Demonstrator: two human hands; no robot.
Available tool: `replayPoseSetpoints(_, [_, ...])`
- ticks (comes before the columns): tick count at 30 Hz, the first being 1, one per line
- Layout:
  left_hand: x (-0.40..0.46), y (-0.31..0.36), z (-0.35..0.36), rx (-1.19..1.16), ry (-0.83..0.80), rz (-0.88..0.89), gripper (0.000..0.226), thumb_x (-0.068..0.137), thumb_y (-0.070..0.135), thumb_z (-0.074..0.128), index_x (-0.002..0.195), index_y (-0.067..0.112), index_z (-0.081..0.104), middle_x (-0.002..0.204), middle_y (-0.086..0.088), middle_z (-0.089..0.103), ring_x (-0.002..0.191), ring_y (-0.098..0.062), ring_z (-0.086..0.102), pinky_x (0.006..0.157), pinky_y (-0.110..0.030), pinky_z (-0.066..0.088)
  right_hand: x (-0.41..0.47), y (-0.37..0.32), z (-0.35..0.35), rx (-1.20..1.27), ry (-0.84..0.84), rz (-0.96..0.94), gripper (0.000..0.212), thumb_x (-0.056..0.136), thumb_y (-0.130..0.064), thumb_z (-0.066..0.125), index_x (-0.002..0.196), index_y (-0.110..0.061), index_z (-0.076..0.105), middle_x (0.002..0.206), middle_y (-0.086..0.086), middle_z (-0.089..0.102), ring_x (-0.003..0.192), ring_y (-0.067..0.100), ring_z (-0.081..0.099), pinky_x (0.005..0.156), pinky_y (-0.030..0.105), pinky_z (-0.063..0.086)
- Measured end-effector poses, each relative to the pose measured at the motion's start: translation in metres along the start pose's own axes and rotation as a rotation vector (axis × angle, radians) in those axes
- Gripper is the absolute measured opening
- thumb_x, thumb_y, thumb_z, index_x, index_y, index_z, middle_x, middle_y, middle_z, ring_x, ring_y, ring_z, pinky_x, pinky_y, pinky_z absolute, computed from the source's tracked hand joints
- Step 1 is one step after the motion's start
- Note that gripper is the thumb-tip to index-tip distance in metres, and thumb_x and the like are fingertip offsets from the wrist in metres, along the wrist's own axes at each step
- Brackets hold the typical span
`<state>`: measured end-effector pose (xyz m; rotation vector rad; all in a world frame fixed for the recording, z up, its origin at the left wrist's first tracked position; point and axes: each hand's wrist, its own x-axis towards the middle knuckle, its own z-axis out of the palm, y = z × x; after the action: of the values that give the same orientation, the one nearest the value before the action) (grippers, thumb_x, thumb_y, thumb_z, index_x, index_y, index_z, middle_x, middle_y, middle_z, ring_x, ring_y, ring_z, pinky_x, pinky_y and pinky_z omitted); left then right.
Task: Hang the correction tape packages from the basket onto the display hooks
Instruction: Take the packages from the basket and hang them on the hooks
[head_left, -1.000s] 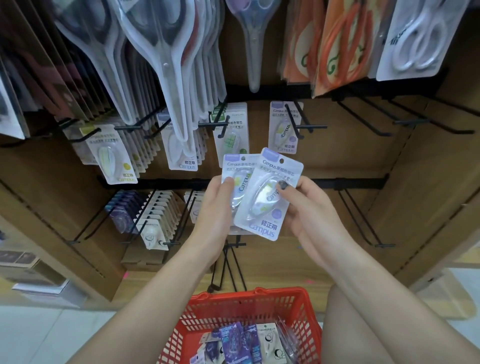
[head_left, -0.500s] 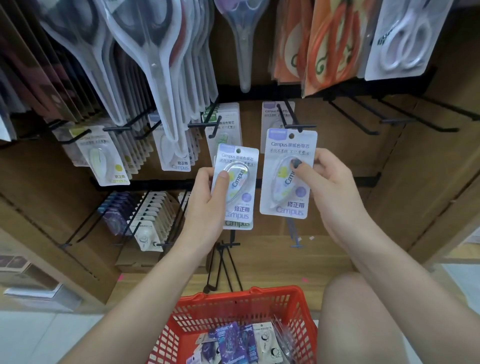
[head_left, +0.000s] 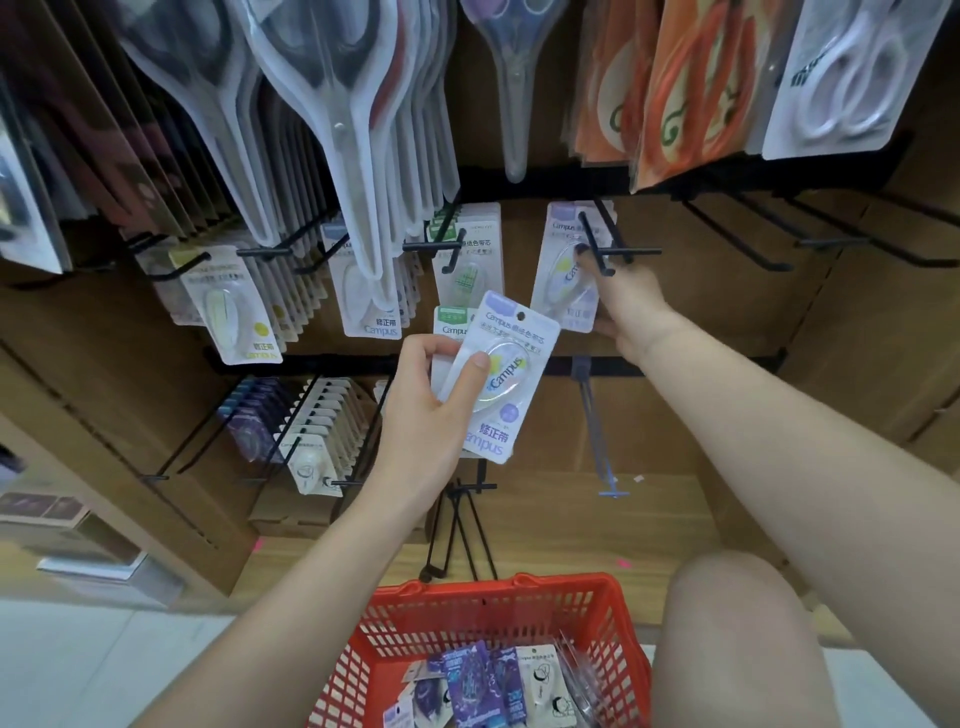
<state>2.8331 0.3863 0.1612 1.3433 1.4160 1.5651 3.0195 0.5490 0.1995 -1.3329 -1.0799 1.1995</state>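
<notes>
Packages lay heaped in the red basket nearest the camera, too jumbled to count, beside a bare knee. Above it the left hand pinched two packages: a purple-topped one in front under the thumb, tilted, and a green-topped one behind it. Half a second before, that hand held its packages upright and the right hand held a purple package in mid-air below the hook. Now the right hand had reached up and away, its fingers gripping that package against the double-pronged hook, where it sat on the prongs. Farther left, three more hooks carried rows of tape packages, with scissors hanging above.
</notes>
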Motion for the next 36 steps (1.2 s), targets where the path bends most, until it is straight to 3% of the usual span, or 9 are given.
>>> replayPoseSetpoints(2, [-0.001,0.001,-0.001,0.016,0.005,0.013,0.017,0.101,0.036,0.067,0.109,0.028,0.055,0.1,0.02,0.07,0.091,-0.005,0.074,0.059,-0.021,0.056,0.013,-0.003,0.006,-0.005,0.008,0.05,0.032,0.103,-0.03,0.06,0.131,-0.014,0.064,0.119,0.006,0.076,0.098,0.022,0.075,0.083,0.037,0.063])
replayPoseSetpoints(5, [-0.001,0.003,-0.002,0.033,0.02,0.033,0.017,0.101,0.035,0.067,0.109,0.028,0.054,0.099,0.023,0.068,0.09,-0.001,0.072,0.058,-0.018,0.054,0.022,-0.001,0.007,-0.067,0.078,0.069,0.038,0.102,-0.031,0.06,0.135,-0.012,0.059,0.127,0.007,0.07,0.109,0.025,0.07,0.098,0.042,0.058])
replayPoseSetpoints(9, [0.0,0.005,-0.002,0.053,0.033,0.049,0.019,0.101,0.034,0.066,0.111,0.025,0.053,0.095,0.032,0.066,0.087,0.006,0.07,0.054,-0.013,0.05,-0.016,0.011,-0.003,-0.236,0.185,-0.013,0.064,0.094,-0.052,0.067,0.14,-0.012,0.047,0.127,0.0,0.053,0.111,0.021,0.053,0.089,0.033,0.041])
replayPoseSetpoints(12, [0.0,0.004,0.0,0.064,0.043,0.055,0.02,0.102,0.033,0.066,0.112,0.022,0.052,0.093,0.036,0.064,0.087,0.009,0.068,0.054,-0.01,0.047,-0.068,0.026,-0.005,-0.054,-0.003,-0.006,0.033,0.101,-0.045,0.063,0.113,-0.014,0.059,0.113,0.008,0.069,0.099,0.025,0.068,0.079,0.034,0.055])
replayPoseSetpoints(15, [0.0,0.003,0.0,0.074,0.061,0.059,0.02,0.101,0.034,0.067,0.112,0.025,0.053,0.094,0.03,0.065,0.086,0.009,0.065,0.058,-0.009,0.047,-0.117,0.034,-0.005,0.134,-0.34,0.035,0.037,0.1,-0.045,0.063,0.104,-0.009,0.067,0.091,0.01,0.075,0.078,0.02,0.073,0.071,0.03,0.06])
replayPoseSetpoints(17, [-0.002,0.003,0.0,0.072,0.065,0.055,0.021,0.099,0.037,0.069,0.111,0.029,0.053,0.099,0.018,0.066,0.086,0.003,0.067,0.06,-0.012,0.049,-0.137,0.037,-0.003,0.11,-0.425,-0.014,0.033,0.094,-0.041,0.069,0.107,-0.011,0.068,0.097,0.006,0.078,0.082,0.018,0.074,0.069,0.027,0.058])
replayPoseSetpoints(22, [-0.008,0.009,-0.002,0.035,0.009,0.076,0.028,0.093,0.044,0.069,0.111,0.031,0.052,0.103,0.016,0.068,0.09,-0.004,0.071,0.064,-0.018,0.055,-0.149,0.033,0.001,0.157,-0.46,-0.099,0.03,0.105,-0.016,0.061,0.135,-0.016,0.065,0.12,0.004,0.078,0.107,0.025,0.076,0.081,0.033,0.064])
replayPoseSetpoints(33, [-0.004,0.004,-0.017,0.013,-0.05,0.13,0.026,0.095,0.013,0.058,0.116,0.027,0.054,0.109,0.023,0.065,0.105,-0.003,0.066,0.076,-0.022,0.056,-0.15,0.035,-0.009,0.228,-0.443,-0.069,0.031,0.104,-0.005,0.055,0.133,-0.011,0.065,0.124,0.007,0.076,0.115,0.029,0.073,0.097,0.047,0.059])
replayPoseSetpoints(36, [-0.003,0.009,-0.019,0.041,-0.057,0.167,0.033,0.095,0.009,0.061,0.115,0.034,0.054,0.103,0.03,0.062,0.091,0.004,0.062,0.071,-0.013,0.047,-0.149,0.032,-0.017,0.258,-0.394,-0.069,0.034,0.101,0.0,0.052,0.132,-0.009,0.064,0.124,0.01,0.076,0.113,0.033,0.073,0.094,0.051,0.06])
